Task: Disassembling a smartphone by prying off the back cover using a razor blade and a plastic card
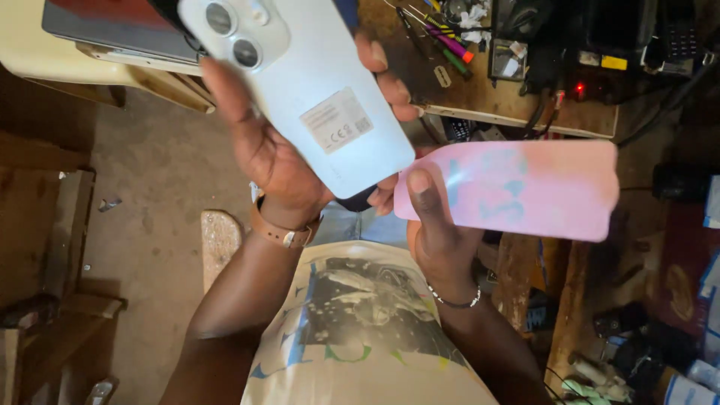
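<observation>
Left hand [274, 154] is gripping a pale blue phone [300, 82] back-up, fingers curled around its edges, camera end pointing away from the body. Right hand [431, 225] is pinching a pink phone case [517, 187] at its near end, thumb pressed on top. Both are being held in the air before the workbench [480, 97], whose near edge lies just behind them.

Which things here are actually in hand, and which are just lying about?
In hand:
- pale blue smartphone, back up, in the left hand
- pink rectangular sheet with blue print, in the right hand

Lying about:
- coloured pens on the wooden bench
- grey laptop
- red-lit black device
</observation>
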